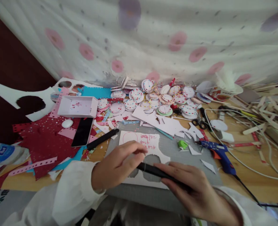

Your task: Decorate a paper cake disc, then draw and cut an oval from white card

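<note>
My right hand (195, 185) is wrapped round a slim black pen-shaped tool (153, 170), which points left and has a seam near its far end. Close by that end is my left hand (121, 164), its thumb and fingertips drawn together; whatever is between them is hidden. Beneath both hands a white card (162, 153) lies on a grey cutting mat (183, 163). It bears a red drawn circle (130, 137), red handwriting and large cut-out holes. Left of the card rests another black tool (102, 140), long and flat.
Several layered paper discs (136, 95) crowd the back. A white box (77, 106), a phone (82, 131) and red paper (46, 147) lie left, beside a water bottle (7, 153). To the right are a blue glue gun (220, 153), scissors (198, 123), a white cable and wooden sticks (268, 110).
</note>
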The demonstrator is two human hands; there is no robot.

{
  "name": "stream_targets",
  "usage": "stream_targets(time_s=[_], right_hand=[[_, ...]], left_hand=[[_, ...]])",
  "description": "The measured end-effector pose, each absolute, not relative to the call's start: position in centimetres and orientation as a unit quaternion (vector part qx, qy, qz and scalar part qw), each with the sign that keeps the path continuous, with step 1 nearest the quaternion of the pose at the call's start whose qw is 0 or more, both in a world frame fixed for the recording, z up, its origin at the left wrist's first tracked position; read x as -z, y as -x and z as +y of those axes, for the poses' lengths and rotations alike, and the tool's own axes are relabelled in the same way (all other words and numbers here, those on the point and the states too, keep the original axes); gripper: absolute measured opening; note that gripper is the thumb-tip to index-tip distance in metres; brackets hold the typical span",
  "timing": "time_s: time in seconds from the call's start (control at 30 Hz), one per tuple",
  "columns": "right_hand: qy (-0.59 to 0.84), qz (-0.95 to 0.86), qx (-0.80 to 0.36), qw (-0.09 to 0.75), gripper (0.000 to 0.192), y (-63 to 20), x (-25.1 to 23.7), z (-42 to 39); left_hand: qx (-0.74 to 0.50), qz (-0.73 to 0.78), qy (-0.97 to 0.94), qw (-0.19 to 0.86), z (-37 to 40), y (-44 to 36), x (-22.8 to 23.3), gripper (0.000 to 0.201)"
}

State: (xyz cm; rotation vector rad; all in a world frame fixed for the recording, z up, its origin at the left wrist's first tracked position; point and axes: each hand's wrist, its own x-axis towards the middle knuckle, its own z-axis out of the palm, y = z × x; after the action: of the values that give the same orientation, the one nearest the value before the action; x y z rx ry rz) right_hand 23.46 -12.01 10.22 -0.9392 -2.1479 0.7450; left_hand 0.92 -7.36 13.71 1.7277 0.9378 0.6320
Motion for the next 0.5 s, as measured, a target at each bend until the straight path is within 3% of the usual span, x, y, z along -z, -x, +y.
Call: stream_targets(time_s=[0.07,0.17,0.37,0.5], right_hand=[[0.377,-0.812,-0.29,0.339,0.037,-24.1,-10.1,-11.8],[0.367,-0.823,-0.289,0.323,0.042,-24.8,-10.2,-11.7],[0.336,-0.857,-0.249,0.3,0.052,-24.6,-10.8,-12.0],[0.343,-0.863,-0.249,0.275,0.041,-24.5,-10.1,-11.2]], left_hand=[[-0.2,0.372,-0.786,0.451,-6.7,-0.2,-13.3,0.028],[-0.14,0.335,-0.84,0.403,-6.8,0.7,-12.5,0.036],[-0.166,0.369,-0.803,0.438,-8.3,0.5,-12.0,0.052],[-0.098,0.338,-0.822,0.448,-6.7,1.0,-11.3,0.046]])
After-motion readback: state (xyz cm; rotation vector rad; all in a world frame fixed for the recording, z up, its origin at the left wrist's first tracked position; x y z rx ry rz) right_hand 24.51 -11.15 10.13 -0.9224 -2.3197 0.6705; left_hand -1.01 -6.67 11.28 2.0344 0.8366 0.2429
